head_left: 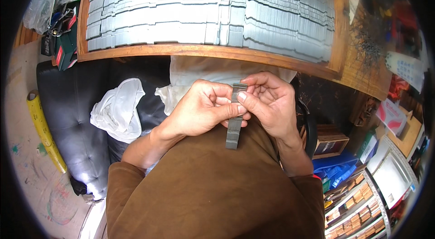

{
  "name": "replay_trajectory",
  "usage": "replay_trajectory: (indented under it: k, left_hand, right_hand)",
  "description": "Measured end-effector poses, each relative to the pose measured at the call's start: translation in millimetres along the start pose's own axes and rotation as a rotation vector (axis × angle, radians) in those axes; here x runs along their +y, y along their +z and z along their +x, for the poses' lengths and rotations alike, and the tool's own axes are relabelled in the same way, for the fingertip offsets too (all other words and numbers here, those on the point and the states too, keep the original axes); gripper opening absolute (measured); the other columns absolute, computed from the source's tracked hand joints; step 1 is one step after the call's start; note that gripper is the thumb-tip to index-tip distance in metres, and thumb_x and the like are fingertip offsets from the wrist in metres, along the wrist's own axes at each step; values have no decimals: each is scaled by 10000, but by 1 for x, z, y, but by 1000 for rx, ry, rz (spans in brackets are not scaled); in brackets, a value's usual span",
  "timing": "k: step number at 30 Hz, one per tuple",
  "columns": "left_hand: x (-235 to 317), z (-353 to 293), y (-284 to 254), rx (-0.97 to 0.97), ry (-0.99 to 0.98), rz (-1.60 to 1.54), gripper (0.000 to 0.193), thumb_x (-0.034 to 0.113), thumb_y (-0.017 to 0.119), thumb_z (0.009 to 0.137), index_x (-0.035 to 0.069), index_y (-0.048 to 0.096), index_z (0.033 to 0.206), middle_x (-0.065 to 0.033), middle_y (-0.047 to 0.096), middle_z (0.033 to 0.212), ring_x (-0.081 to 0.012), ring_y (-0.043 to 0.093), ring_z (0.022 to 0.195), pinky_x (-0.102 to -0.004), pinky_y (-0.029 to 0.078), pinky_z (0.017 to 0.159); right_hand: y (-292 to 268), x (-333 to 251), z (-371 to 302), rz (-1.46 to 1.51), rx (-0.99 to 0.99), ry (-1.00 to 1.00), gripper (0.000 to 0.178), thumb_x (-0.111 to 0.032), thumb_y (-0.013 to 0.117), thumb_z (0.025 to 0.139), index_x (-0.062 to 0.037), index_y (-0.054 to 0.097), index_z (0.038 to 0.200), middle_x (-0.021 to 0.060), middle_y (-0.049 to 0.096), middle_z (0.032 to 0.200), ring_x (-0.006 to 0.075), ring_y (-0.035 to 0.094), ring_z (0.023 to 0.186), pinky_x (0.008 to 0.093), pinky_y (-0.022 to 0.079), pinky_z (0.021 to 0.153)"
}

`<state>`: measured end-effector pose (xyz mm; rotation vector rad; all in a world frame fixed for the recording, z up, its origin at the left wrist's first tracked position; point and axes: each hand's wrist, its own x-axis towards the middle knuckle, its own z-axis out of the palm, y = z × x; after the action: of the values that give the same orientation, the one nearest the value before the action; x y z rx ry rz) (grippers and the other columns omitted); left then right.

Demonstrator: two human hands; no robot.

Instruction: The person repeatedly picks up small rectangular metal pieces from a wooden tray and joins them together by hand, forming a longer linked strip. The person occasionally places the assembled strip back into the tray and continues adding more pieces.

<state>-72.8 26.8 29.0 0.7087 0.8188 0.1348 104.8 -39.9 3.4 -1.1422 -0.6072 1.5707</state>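
Wooden tray (pixel 181 50): beyond the hands, filled with grey pieces (pixel 281 17).
Left hand (pixel 197 105): thumb and fingers pinching strip's middle.
Right hand (pixel 273 105): pinching upper end.
Grey strip (pixel 233 134): between both hands; apparently being aligned; next move likely needs steady pinches.

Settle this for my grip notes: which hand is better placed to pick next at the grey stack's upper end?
The right hand, probably: its thumb and index fingertip are near the upper end of the grey stack, while the left hand has its thumb across the stack lower down.
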Motion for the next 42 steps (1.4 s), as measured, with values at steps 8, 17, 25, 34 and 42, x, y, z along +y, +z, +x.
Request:
replay_trajectory:
  k: [8, 17, 25, 34, 42]
  left_hand:
    - [-1, 0, 0, 3, 2, 5, 191, 152, 665, 964, -1, 692, 1075, -58, 734, 922, -126, 716, 824, -213, 537, 624]
    - [-1, 0, 0, 2, 7, 1, 183, 155, 657, 970, -3, 694, 1052, -61, 734, 919, -125, 716, 827, -206, 524, 609]
    - [-1, 0, 1, 9, 4, 6, 173, 154, 655, 970, -2, 696, 1030, -60, 734, 916, -121, 715, 826, -201, 511, 598]
    - [0, 0, 1, 5, 7, 1, 166, 152, 653, 971, 3, 697, 1028, -54, 734, 913, -116, 713, 824, -198, 498, 585]
    - [1, 0, 0, 2, 8, 6, 178, 162, 661, 968, 4, 696, 1041, -56, 736, 918, -118, 715, 826, -199, 511, 600]
  right_hand:
    - [1, -1, 1, 15, -1, 9, 171, 64, 659, 889, 57, 590, 1045, 49, 589, 830, 56, 593, 617, 195, 507, 507]
    - [1, -5, 0, 24, 4, 47, 203, 73, 677, 870, 39, 601, 1055, 41, 600, 853, 51, 581, 712, 184, 487, 614]
    - [1, -3, 2, 26, 14, 20, 178, 60, 674, 881, 63, 586, 1036, 58, 582, 848, 55, 598, 624, 187, 519, 506]
    - [0, -2, 2, 20, 8, 15, 175, 59, 676, 882, 55, 591, 1035, 54, 589, 847, 58, 605, 620, 188, 517, 504]
    - [-1, -1, 3, 22, 0, 12, 179, 60, 674, 884, 55, 586, 1040, 56, 592, 850, 58, 604, 624, 191, 517, 504]
